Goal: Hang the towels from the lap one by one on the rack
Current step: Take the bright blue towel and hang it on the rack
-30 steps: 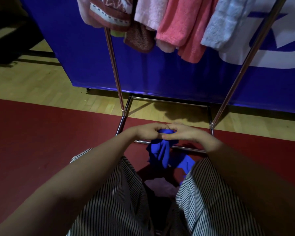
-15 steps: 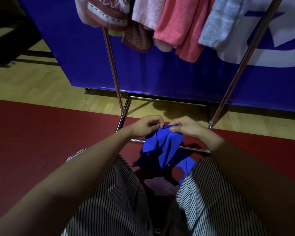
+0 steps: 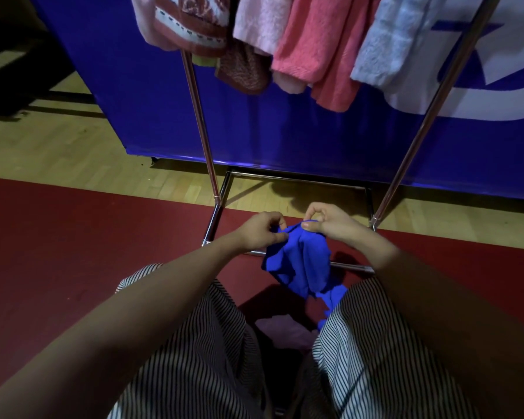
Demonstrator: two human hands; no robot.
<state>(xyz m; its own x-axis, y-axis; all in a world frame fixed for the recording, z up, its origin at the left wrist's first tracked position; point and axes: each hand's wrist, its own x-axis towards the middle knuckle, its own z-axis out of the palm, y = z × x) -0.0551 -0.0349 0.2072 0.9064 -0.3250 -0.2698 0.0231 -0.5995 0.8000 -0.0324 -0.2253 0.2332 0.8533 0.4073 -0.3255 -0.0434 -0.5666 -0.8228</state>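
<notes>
Hands hold blue towel (image 3: 300,261) over knees, in front of rack (image 3: 204,137). Left hand (image 3: 259,229) and right hand (image 3: 330,223) each pinch its top edge, close together. Towel looks light, thin, limp and likely sags in a bunch, so best held at two top corners, spread apart. Pale towel (image 3: 285,331) lies in lap. Hung towels (image 3: 321,46) overhead. Red mat (image 3: 73,237), wood floor (image 3: 73,152), blue banner (image 3: 285,125) behind.
</notes>
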